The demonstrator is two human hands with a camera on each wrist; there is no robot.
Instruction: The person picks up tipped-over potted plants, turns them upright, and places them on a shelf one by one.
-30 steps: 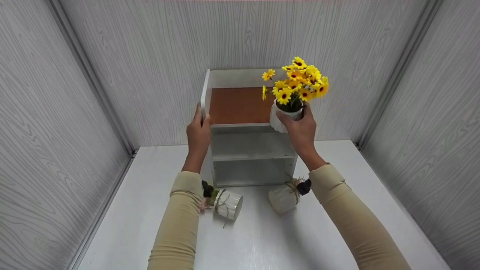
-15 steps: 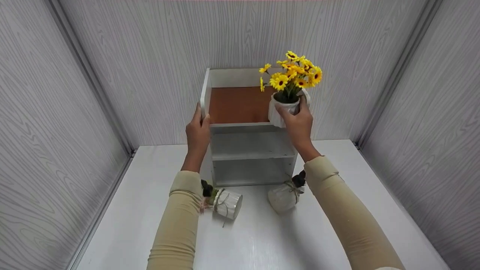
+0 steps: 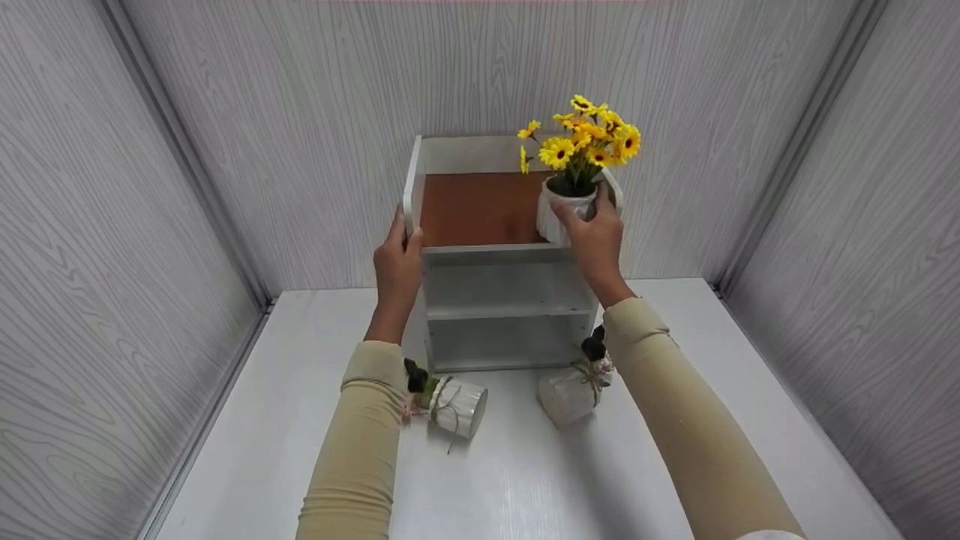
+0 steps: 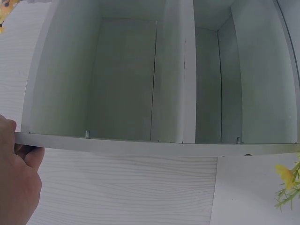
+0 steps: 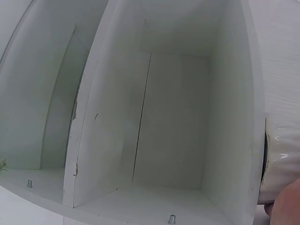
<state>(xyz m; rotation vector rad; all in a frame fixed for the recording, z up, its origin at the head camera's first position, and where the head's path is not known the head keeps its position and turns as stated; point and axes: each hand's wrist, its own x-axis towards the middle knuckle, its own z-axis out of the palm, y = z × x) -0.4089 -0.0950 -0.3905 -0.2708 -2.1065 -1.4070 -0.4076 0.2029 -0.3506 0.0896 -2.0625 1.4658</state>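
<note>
One side panel [image 3: 412,184] of a white shelf unit [image 3: 506,289], left of centre, is gripped by the fingers [image 3: 415,241] of the left hand [image 3: 396,268]. Two tipped pots [image 3: 456,409] [image 3: 566,397] lie on the tabletop [image 3: 502,487], lower centre. Upper right of centre, the right hand [image 3: 598,244] grips a yellow-flowered pot [image 3: 553,217] beside the opposite panel [image 3: 613,189].

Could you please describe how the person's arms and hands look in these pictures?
Both the left hand and the right hand are without gloves. The left sleeve and right sleeve are long, plain beige, each ending in a wide cuff at the wrist. Creases show along the left sleeve.
</note>
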